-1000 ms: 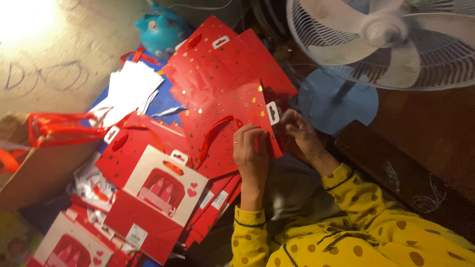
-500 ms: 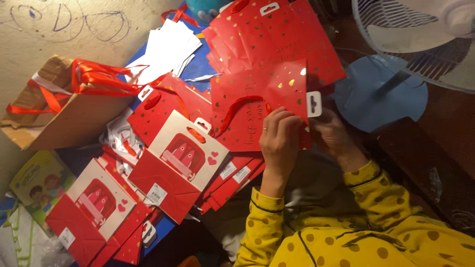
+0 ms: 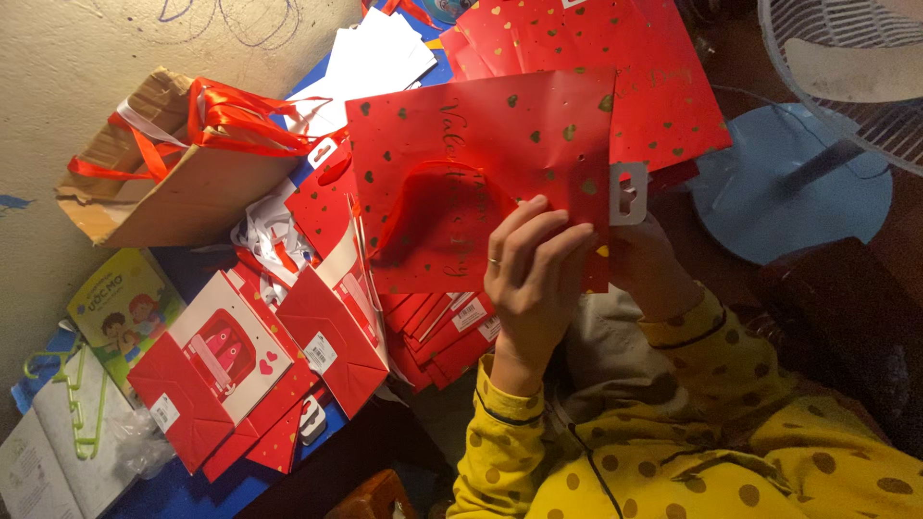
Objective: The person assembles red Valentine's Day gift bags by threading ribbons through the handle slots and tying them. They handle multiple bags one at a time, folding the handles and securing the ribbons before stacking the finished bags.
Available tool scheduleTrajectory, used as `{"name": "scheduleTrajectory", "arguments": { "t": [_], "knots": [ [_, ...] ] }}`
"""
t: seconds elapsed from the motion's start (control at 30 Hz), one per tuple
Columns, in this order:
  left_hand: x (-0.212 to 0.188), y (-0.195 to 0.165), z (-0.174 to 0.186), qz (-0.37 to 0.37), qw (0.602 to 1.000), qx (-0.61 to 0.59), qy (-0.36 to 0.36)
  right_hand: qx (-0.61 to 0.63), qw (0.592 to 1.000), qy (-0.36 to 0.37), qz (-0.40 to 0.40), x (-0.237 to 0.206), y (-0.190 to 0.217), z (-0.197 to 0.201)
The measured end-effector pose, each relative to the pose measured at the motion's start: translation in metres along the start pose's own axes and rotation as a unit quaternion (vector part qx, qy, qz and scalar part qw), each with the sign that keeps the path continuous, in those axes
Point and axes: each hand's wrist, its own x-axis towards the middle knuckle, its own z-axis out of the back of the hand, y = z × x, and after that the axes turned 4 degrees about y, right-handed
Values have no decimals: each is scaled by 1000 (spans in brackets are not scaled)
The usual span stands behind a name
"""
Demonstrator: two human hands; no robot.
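Observation:
I hold a flat red gift bag point(image 3: 481, 144) with gold hearts, a red ribbon handle and a white hang tab point(image 3: 627, 192) on its right edge, raised over my lap. My left hand point(image 3: 534, 274) presses on the bag's front near the lower right corner, fingers spread over the paper. My right hand point(image 3: 654, 269) grips the same corner from behind and is partly hidden by the bag. Both sleeves are yellow with dark dots.
More red heart bags point(image 3: 615, 48) lie stacked beyond. Red bags with white window fronts point(image 3: 221, 365) pile at the left, next to a cardboard box of red ribbons point(image 3: 173, 192). White sheets point(image 3: 375, 58), a children's book point(image 3: 125, 308) and a standing fan's blue base point(image 3: 788, 192) surround me.
The red bag has come up closer to the camera and now fills the centre. My left hand has spread flat on its front; the view has shifted left.

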Motion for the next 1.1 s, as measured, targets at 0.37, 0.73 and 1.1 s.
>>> {"name": "scheduleTrajectory", "arguments": {
  "t": [0.37, 0.73, 1.1],
  "knots": [
    [-1, 0, -1, -61, 989, -127, 38, -19, 991, -89, 95, -8, 15, -33],
    [-1, 6, 3, -12, 998, 53, 17, 2, 998, -60, 19, 30, -14, -16],
    [-32, 61, 38, 149, 981, 113, -43, -270, 943, 142, -131, 91, -62, -30]
  ]
}}
